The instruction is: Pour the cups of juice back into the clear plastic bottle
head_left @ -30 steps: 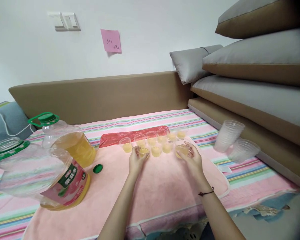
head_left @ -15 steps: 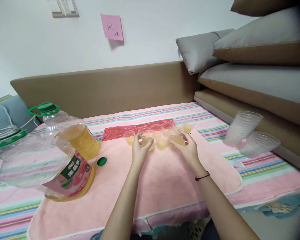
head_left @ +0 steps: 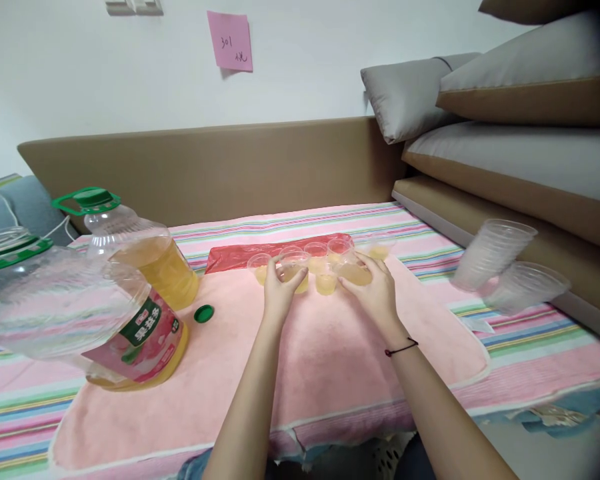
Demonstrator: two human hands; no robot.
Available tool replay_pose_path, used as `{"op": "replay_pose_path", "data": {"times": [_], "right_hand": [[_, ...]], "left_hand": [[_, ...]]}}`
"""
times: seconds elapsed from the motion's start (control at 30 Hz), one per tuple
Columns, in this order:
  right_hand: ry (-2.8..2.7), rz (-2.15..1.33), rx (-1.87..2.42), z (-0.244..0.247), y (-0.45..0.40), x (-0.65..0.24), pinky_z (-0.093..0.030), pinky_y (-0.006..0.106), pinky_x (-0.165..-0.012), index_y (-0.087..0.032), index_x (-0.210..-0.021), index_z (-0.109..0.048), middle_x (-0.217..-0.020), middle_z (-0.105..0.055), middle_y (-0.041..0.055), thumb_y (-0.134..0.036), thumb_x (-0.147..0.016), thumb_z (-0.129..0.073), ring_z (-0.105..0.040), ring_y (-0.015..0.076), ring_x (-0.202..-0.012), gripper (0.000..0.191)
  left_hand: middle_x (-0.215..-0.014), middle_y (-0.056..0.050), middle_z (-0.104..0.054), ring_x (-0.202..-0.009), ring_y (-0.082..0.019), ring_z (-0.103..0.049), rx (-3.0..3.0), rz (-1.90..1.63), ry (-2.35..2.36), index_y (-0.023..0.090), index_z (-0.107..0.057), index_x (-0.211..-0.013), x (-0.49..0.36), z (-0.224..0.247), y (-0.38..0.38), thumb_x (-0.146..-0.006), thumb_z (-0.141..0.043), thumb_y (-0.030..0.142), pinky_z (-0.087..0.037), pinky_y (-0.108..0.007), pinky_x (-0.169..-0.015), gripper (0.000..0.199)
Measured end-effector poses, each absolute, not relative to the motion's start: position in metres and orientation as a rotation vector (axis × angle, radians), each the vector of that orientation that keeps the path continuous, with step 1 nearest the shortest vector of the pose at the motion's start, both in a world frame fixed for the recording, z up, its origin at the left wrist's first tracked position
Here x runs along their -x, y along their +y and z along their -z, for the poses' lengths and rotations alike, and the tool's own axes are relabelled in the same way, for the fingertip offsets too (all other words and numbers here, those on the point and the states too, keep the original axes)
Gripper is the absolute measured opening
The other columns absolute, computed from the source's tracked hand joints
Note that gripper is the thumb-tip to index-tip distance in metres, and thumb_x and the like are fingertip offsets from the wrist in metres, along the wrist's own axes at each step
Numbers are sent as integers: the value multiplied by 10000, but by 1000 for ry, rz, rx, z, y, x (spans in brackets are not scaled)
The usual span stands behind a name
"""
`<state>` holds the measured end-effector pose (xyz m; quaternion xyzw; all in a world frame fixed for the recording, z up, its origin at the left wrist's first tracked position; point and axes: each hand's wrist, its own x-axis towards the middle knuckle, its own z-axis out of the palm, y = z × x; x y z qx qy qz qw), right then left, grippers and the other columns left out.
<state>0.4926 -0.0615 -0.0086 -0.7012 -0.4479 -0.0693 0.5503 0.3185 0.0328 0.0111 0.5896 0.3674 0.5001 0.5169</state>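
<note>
Cupping the cluster of small filled cups [head_left: 316, 267] on the pink towel [head_left: 330, 353], left hand [head_left: 279, 293] and right hand [head_left: 375, 293] curled loosely around them; gentle, even pressure seemed wise against spills.

cups [head_left: 316, 267] on towel [head_left: 330, 360], oil jugs [head_left: 130, 293] left, stacked cups [head_left: 490, 257] right

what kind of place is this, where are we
Probably a home room, on a bed or sofa platform: stacked cushions, a striped sheet under a pink towel, and a cooking-oil jug beside small cups.
</note>
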Motion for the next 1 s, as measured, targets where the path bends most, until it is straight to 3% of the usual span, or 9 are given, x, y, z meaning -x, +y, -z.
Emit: {"op": "replay_pose_path", "data": {"times": [0.33, 0.67, 1.0], "right_hand": [[-1108, 257, 1803, 6, -63, -484, -469, 475, -908, -213, -1192, -688, -1074, -632, 112, -284, -658, -761, -589, 333, -1049, 544], [-1206, 469, 1899, 4, -64, -478, -430, 456, -838, -235, -1215, -664, -1105, -612, 103, -283, -733, -679, -551, 319, -1021, 485], [-1316, 608, 1893, 0, -64, -480, -399, 463, -857, -251, -1219, -645, -1107, -599, 102, -250, -744, -645, -520, 309, -1000, 475]], "left_hand": [[-1030, -91, -687, -999, -234, -667, -1346, -1212, 909, 204, -494, -1177, -303, -8, 24, -629, -818, 363, -499, -381, -903, 656], [-1060, -66, -644, -979, -230, -672, -1321, -1205, 965, 234, -461, -1122, -285, -5, 17, -567, -863, 292, -535, -373, -846, 687], [-1079, -59, -645, -846, -181, -654, -1419, -1051, 1126, 233, -480, -1114, -275, -7, 2, -552, -840, 161, -519, -334, -768, 671]]}}
